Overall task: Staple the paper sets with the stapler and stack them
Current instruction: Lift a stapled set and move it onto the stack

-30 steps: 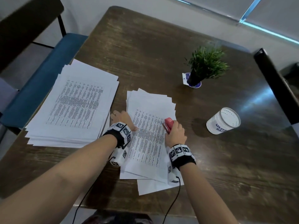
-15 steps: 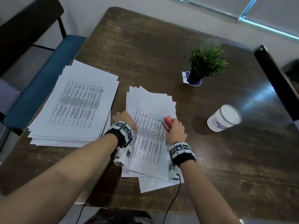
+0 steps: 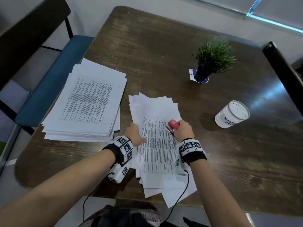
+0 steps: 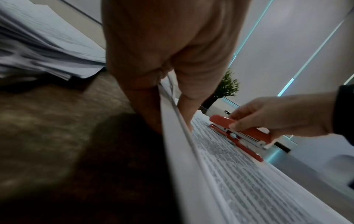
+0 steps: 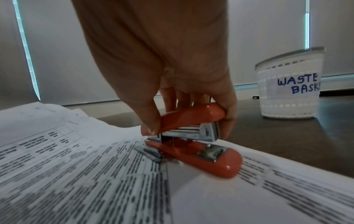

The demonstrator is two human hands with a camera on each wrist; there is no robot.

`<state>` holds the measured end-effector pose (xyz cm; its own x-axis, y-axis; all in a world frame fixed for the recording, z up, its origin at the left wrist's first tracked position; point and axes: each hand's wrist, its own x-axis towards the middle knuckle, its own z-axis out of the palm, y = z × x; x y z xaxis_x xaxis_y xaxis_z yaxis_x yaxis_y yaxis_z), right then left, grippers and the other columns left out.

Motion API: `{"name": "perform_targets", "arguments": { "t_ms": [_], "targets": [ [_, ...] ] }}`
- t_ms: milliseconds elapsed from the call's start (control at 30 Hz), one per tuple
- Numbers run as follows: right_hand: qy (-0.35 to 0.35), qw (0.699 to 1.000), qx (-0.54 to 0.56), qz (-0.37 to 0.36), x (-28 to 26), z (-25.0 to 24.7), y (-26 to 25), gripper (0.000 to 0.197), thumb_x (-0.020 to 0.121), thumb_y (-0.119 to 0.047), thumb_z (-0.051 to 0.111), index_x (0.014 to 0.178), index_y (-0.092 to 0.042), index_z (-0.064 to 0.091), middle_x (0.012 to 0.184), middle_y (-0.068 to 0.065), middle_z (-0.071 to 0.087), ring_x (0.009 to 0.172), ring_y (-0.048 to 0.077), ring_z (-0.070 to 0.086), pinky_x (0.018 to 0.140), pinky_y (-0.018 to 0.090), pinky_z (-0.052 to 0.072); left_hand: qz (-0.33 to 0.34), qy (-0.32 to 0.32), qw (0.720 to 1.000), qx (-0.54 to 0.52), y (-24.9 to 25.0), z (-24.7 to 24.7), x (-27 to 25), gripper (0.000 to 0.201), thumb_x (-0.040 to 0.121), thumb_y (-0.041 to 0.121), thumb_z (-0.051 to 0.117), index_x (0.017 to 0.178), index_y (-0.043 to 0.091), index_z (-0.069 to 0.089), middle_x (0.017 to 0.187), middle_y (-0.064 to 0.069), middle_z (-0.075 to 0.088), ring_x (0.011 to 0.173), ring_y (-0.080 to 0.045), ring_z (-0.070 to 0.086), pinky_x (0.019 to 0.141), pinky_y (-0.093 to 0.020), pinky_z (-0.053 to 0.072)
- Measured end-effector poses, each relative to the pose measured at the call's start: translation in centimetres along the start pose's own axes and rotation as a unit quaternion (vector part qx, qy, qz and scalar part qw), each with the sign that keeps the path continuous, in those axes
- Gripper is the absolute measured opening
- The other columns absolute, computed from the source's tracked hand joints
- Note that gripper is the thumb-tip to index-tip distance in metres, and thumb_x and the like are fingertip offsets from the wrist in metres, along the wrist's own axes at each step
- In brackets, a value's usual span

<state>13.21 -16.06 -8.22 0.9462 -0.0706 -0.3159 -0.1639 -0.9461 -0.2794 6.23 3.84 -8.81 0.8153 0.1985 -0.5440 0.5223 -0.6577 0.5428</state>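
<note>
A loose pile of printed paper sets (image 3: 157,145) lies in front of me on the wooden table (image 3: 147,46). My left hand (image 3: 133,133) holds the left edge of the top set (image 4: 239,174), thumb on top and fingers under the sheets. My right hand (image 3: 183,130) grips the red stapler (image 3: 173,125) from above. The stapler's base (image 5: 201,154) rests on the printed sheet near its right edge, and its jaws stand slightly apart with no paper between them. A taller stack of printed sheets (image 3: 88,102) lies to the left.
A white waste basket (image 3: 232,114) stands to the right of the stapler. A small potted plant (image 3: 211,59) stands farther back. A blue-seated chair (image 3: 52,76) is at the left table edge and a dark chair back (image 3: 283,76) at the right.
My left hand has slid a little toward me along the top set's left edge. The right hand and the stapler stay almost where they were.
</note>
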Motion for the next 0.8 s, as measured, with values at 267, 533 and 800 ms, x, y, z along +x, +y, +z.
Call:
{"name": "perform_targets", "arguments": {
  "t_ms": [267,533,800],
  "targets": [
    [-0.009,0.999,0.012,-0.029,-2.4,1.6,-0.8,0.028,0.088,-0.02,0.062,0.113,-0.008,0.057,0.114,0.015,0.059,0.104,0.032,0.057,0.087,0.039,0.049,0.0,-0.078,0.997,0.028,-0.9,2.8,-2.7,0.085,0.067,0.032,0.089,0.128,-0.002,0.04,0.117,-0.011,0.059,0.104,-0.025,0.06,0.073,-0.026,0.05],
    [-0.02,0.999,-0.013,-0.039,-3.2,1.5,-1.8,0.037,0.089,-0.024,0.058,0.12,-0.007,0.048,0.117,0.017,0.052,0.103,0.036,0.056,0.085,0.042,0.049,0.109,0.102,0.978,0.145,0.2,1.6,-1.6,0.117,0.075,0.028,0.081,0.152,0.007,-0.004,0.156,-0.027,-0.004,0.146,-0.041,0.008,0.117,-0.045,0.023],
    [-0.018,0.997,-0.019,-0.071,-3.3,3.0,-6.0,0.045,0.099,-0.039,0.044,0.128,-0.004,0.041,0.126,0.018,0.046,0.108,0.041,0.056,0.083,0.043,0.044,0.148,0.01,0.947,0.286,-0.7,-0.4,1.4,0.095,0.078,0.07,0.059,0.152,0.023,0.022,0.163,-0.001,0.008,0.147,-0.029,0.011,0.114,-0.057,0.02]
  ]
}}
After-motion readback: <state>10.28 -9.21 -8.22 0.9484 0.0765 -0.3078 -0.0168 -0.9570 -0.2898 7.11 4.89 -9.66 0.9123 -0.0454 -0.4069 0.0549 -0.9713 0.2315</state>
